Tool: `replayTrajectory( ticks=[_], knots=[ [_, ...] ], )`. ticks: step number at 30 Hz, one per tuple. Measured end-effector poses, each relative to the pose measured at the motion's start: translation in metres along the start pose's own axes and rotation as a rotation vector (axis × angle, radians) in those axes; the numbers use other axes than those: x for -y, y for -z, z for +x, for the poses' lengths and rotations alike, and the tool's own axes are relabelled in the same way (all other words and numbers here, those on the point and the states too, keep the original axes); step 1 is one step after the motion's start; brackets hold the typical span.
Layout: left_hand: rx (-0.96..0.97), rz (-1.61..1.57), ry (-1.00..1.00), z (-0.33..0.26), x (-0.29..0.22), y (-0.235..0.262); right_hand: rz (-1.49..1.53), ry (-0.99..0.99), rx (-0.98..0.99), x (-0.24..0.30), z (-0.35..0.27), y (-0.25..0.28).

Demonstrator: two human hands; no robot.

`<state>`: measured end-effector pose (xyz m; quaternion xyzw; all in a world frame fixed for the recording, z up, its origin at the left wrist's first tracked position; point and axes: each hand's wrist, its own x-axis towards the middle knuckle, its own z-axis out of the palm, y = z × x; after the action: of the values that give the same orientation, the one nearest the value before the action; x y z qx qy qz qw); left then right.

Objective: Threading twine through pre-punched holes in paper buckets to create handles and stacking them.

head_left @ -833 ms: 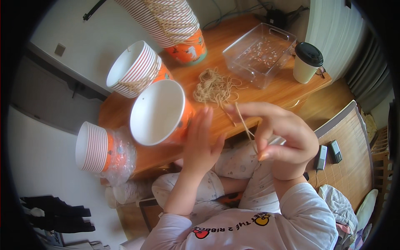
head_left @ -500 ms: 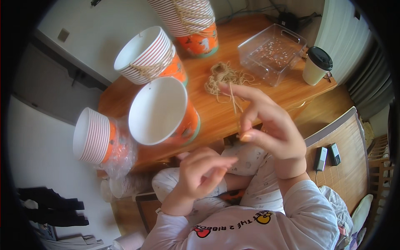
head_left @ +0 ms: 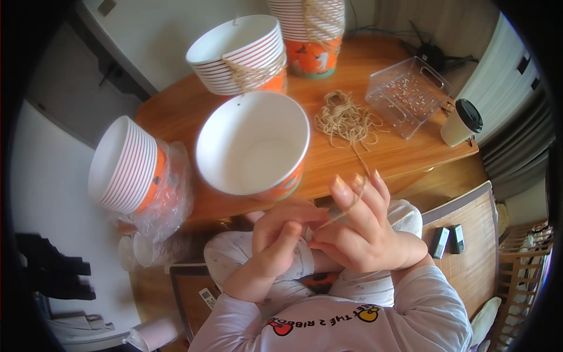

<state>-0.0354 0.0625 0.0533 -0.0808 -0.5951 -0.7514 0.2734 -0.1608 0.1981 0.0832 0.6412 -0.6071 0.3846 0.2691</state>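
Observation:
My left hand (head_left: pixel 280 237) and my right hand (head_left: pixel 359 229) meet close to my chest, below the table's front edge. Both pinch a thin tan string (head_left: pixel 346 206) that runs across my right fingers and up to a loose bundle of the same twine (head_left: pixel 345 118) on the wooden table (head_left: pixel 176 120). A large white paper bowl with an orange outside (head_left: pixel 253 144) lies tilted on the table just above my hands, its opening facing me.
A stack of similar bowls tied with twine (head_left: pixel 243 56) and a taller stack (head_left: pixel 309 32) stand at the back. Another stack in clear plastic wrap (head_left: pixel 132 167) lies at the left. A clear plastic box (head_left: pixel 409 94) and a lidded paper cup (head_left: pixel 461 122) sit at the right.
My left hand left the bowl's side and came down to join my right hand. Both hands drew in toward my body with the string between them.

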Motion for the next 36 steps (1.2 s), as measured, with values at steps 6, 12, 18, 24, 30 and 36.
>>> replayTrajectory(
  ticks=[6,12,18,24,30,36],
  knots=[
    [0.025,-0.178,0.272,0.0,-0.017,-0.006,-0.049,0.046,-0.121,0.004,-0.005,-0.008],
    [0.171,-0.196,0.425,-0.001,-0.024,0.008,-0.167,-0.021,-0.056,0.005,0.0,0.004],
    [0.199,-0.289,0.122,-0.005,-0.019,0.022,0.044,-0.122,0.126,0.0,0.015,0.007],
    [0.176,-0.296,0.18,0.002,-0.023,0.021,0.172,-0.163,0.283,-0.003,0.017,0.011],
    [0.176,-0.128,0.134,0.0,-0.017,0.027,0.278,-0.171,0.333,-0.009,0.021,0.017],
    [0.017,0.136,0.169,0.005,-0.017,0.023,0.306,-0.222,0.194,-0.009,0.018,0.018]
  ],
)
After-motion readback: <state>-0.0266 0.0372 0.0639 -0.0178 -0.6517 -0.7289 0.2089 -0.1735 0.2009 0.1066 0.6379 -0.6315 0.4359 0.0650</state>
